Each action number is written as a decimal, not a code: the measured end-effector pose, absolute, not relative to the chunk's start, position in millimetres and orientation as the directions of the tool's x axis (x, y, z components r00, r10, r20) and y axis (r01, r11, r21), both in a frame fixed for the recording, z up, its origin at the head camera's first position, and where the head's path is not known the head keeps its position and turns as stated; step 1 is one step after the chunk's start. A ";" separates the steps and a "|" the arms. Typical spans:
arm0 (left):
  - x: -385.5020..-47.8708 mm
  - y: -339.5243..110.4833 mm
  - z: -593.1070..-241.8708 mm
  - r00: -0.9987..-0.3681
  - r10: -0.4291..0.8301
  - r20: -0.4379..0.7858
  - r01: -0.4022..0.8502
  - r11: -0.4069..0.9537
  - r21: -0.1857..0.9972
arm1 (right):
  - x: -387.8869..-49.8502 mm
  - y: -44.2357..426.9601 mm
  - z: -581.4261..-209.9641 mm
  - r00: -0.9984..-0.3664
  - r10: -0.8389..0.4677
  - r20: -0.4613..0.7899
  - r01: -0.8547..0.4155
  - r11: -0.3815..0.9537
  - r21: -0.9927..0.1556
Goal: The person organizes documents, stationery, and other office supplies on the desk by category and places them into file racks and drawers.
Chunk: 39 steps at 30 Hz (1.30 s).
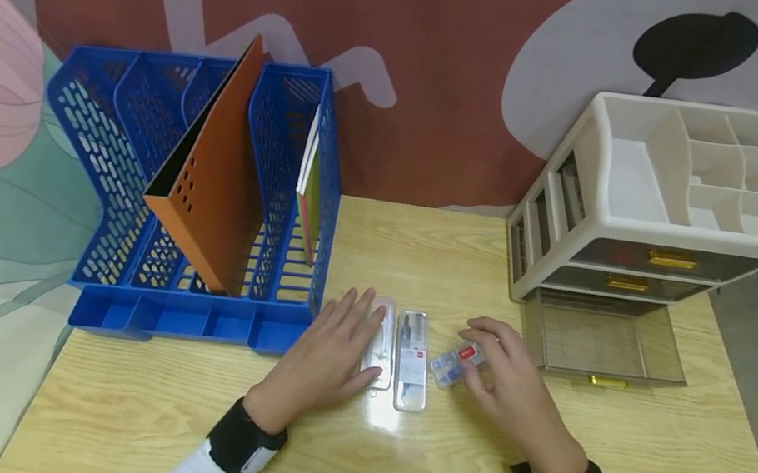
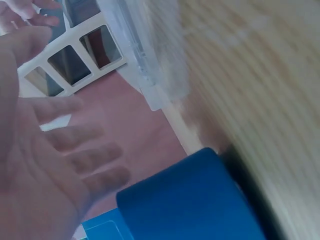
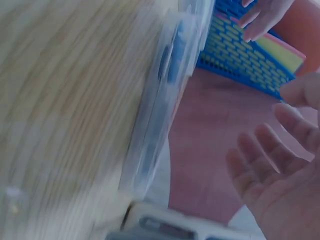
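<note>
Two slim clear plastic cases lie side by side on the wooden table. My left hand [image 1: 323, 355] is spread at the left case [image 1: 382, 355], its fingers straight and partly covering it; whether they touch it I cannot tell. The other case [image 1: 412, 365] holds a dark slender tool and a white label. Right of it lies a small clear box [image 1: 448, 370] with blue contents and a red label. Over that box's right end hovers or rests my right hand [image 1: 514, 379], fingers loosely bent. In the right wrist view nothing shows between its fingers.
A blue desk rack [image 1: 190, 313] stands at the left, holding an orange file holder [image 1: 217, 183] and thin booklets [image 1: 311, 191]. At the right is a white organizer [image 1: 594, 224] with a compartment top; its bottom drawer [image 1: 611, 345] is pulled out near my right hand.
</note>
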<state>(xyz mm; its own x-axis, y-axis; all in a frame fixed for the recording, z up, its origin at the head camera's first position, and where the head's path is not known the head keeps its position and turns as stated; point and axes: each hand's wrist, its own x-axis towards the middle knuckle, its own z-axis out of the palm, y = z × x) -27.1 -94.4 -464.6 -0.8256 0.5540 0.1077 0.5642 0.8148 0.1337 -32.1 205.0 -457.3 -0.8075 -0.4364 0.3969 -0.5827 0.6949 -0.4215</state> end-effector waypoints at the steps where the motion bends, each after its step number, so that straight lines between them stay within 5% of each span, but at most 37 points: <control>1: -26.1 -94.5 -464.9 -0.832 0.546 0.101 0.555 0.819 0.144 | -34.4 200.8 -459.0 -0.804 -0.450 0.388 -0.589 0.693 -0.416; 12: -19.2 -90.2 -474.6 -0.885 0.465 -0.009 0.447 0.856 0.259 | -46.7 172.8 -471.4 -0.778 -0.565 0.273 -0.626 0.666 -0.405; 29: -24.9 -59.8 -479.2 -0.901 0.384 -0.202 0.284 0.874 0.395 | -47.7 181.8 -474.8 -0.841 -0.498 0.209 -0.535 0.717 -0.446; 39: -25.1 -50.4 -475.7 -0.920 0.351 -0.177 0.266 0.887 0.378 | -51.4 188.0 -479.4 -0.840 -0.503 0.205 -0.540 0.728 -0.423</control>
<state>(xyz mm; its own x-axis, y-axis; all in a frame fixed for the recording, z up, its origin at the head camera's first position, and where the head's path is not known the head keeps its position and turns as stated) -25.1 -50.4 -475.7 -0.9195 0.3511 -0.1768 0.2659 0.8868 0.3781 -51.4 188.0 -479.4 -0.8395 -0.5030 0.2052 -0.5396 0.7279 -0.4231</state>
